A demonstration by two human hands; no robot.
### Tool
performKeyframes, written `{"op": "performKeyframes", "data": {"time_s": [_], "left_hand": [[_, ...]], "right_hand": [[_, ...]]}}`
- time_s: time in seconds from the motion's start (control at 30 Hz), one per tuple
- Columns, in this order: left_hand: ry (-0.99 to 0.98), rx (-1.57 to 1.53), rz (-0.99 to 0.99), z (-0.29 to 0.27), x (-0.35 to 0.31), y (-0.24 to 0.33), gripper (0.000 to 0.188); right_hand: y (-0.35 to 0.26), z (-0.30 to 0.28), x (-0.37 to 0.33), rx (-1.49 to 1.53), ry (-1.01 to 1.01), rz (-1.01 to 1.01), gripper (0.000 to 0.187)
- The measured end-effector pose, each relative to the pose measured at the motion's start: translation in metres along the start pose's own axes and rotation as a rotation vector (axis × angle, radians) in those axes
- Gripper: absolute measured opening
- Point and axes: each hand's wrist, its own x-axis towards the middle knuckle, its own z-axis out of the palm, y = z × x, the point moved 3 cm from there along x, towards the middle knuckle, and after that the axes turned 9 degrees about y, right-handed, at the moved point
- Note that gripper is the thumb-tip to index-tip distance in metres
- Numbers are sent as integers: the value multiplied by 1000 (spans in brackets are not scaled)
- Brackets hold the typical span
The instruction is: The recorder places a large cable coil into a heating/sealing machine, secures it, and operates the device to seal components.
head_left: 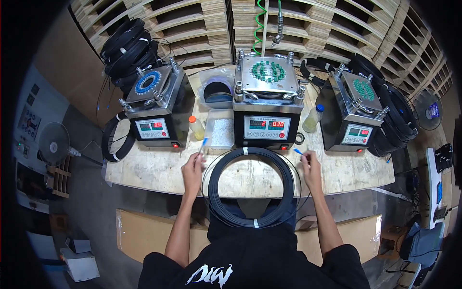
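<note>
A coil of thin black cable [215, 188], bound with white ties, lies at the table's near edge in front of me and overhangs toward my lap. Left of it, my left hand [192, 168] pinches a cable end with a blue-tipped connector [205, 141] pointing up and away. On the other side, my right hand [312, 168] grips another cable end, its blue connector [298, 151] pointing left over the table. Both hands are raised a little beside the coil. Thin strands of cable curve from the coil toward each hand.
Three bench machines with metal top plates, left [153, 132], centre [267, 127] and right [357, 134], stand on the wooden table [149, 166]. Between them are an orange-capped bottle [196, 129], a white tray [220, 131] and a blue-capped bottle [313, 119]. Black cable coils [127, 50] are stacked behind.
</note>
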Motion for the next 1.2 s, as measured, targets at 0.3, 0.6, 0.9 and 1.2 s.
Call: {"op": "performKeyframes", "data": {"time_s": [0.3,0.6,0.9,1.2], "left_hand": [[-418,102,428,58,1,34,22],[-467,215,393,68,-5,23,28],[-173,92,347,-10,-21,51,23],[220,215,301,-182,-17,66,21]], "right_hand": [[-26,67,1,-271,-276,-160,18],[-15,75,-7,-145,-211,-104,17],[-120,80,-8,-75,-287,-383,16],[-248,177,-42,60,-389,-678,18]]}}
